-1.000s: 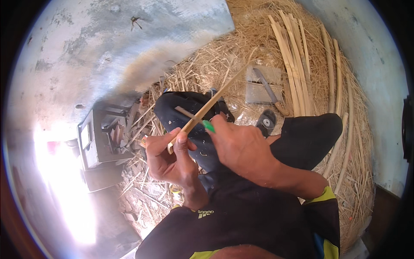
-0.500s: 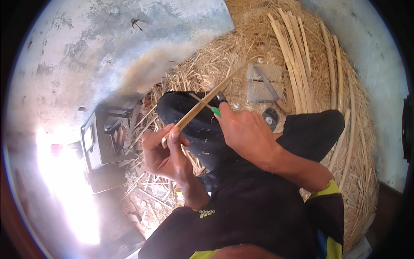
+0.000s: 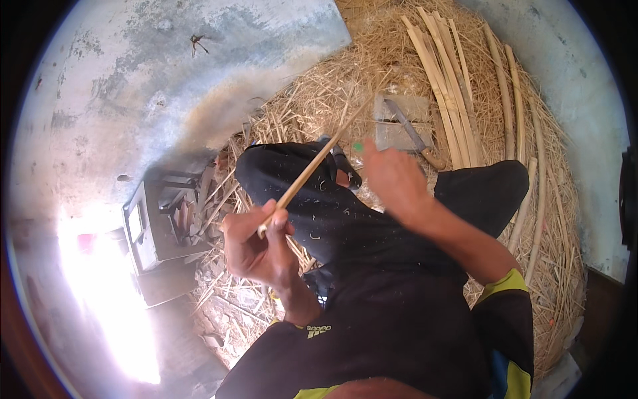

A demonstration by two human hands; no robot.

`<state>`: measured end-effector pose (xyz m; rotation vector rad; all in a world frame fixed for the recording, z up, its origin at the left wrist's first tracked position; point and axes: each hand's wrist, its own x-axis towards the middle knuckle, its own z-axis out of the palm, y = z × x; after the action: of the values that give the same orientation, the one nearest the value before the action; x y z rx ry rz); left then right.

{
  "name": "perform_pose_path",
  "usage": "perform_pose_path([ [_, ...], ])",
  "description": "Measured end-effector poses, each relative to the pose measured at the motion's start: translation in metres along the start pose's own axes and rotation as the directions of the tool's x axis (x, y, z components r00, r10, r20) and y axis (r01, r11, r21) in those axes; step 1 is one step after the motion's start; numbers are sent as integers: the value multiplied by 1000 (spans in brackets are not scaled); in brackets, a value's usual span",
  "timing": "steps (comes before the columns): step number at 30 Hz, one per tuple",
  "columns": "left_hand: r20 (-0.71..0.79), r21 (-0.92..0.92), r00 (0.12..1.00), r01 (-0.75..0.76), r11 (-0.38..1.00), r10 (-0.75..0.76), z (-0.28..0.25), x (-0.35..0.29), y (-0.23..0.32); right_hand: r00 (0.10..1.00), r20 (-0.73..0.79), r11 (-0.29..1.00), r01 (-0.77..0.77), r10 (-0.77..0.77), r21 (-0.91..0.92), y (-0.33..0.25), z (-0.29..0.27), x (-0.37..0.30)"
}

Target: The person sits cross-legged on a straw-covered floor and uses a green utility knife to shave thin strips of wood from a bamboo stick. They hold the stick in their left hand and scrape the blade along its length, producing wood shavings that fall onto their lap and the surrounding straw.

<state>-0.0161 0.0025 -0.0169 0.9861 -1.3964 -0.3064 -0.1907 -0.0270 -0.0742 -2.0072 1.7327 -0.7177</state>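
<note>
A strip (image 3: 310, 171) is pinched by the left hand (image 3: 256, 247), a green handle (image 3: 357, 147) gripped by the right hand (image 3: 397, 183) at two o'clock; shirt lettering (image 3: 319, 330) is seen at six.

The right hand (image 3: 397, 181) is blurred, its fist hiding most of a green tool (image 3: 358, 147). The left hand (image 3: 256, 247) covers part of the pale strip (image 3: 307, 174), whose tip blurs toward the far edge of the straw-covered floor (image 3: 558, 286). By that floor's left edge, the contents of a box (image 3: 147, 241) are too small to tell.
</note>
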Motion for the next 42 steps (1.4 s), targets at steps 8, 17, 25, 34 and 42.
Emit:
perform_pose_path([
  [8,2,1,999,-38,999,38,8,6,-1,993,-76,984,101,-91,144,-7,2,-1],
  [17,69,8,992,-104,995,103,5,13,-2,972,-168,969,193,-166,156,19,25,17],
  [25,55,-13,987,-151,988,152,-1,14,0,994,-56,983,103,-96,150,19,23,13],
  [34,10,28,992,-125,992,124,10,14,8,999,-21,981,-34,39,192,48,36,25],
  [42,7,89,987,-162,983,162,2,15,10,997,-51,991,-44,51,129,74,66,51],
])
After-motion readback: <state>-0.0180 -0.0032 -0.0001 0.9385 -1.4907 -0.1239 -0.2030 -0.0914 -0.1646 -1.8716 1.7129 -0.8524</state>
